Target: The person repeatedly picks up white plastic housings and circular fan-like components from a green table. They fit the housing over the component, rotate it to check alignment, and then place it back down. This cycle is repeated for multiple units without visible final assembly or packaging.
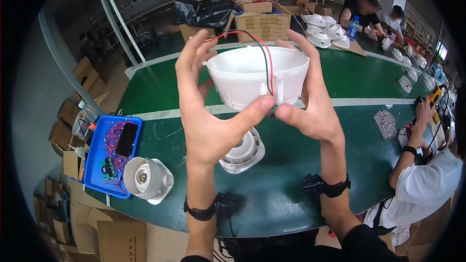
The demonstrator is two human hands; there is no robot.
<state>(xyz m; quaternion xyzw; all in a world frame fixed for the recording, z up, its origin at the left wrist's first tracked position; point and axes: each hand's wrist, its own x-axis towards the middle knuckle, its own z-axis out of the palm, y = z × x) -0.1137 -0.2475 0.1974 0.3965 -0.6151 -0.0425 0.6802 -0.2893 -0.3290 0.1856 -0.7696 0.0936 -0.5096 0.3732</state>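
Raised over the green table, a white oval plastic horn housing (238,80) is gripped between my two hands. My left hand (204,126) holds its left side, thumb pressed near the lower front. My right hand (310,116) holds the right side, its thumb close to the left thumb. A pair of red and black wires (270,63) loops over the housing's rim and down its front. Below the hands, a round white horn unit (245,153) sits on the table, partly hidden by my left hand. Another white horn unit (148,179) stands to the left, its metal centre facing up.
A blue tray (137,133) at the left holds tangled wires, a black phone (127,139) and a green part. Small metal pieces (385,124) are heaped at the right, near a co-worker in white (427,174). White housings (323,29), a blue bottle (353,28) and cardboard boxes (264,26) stand at the back.
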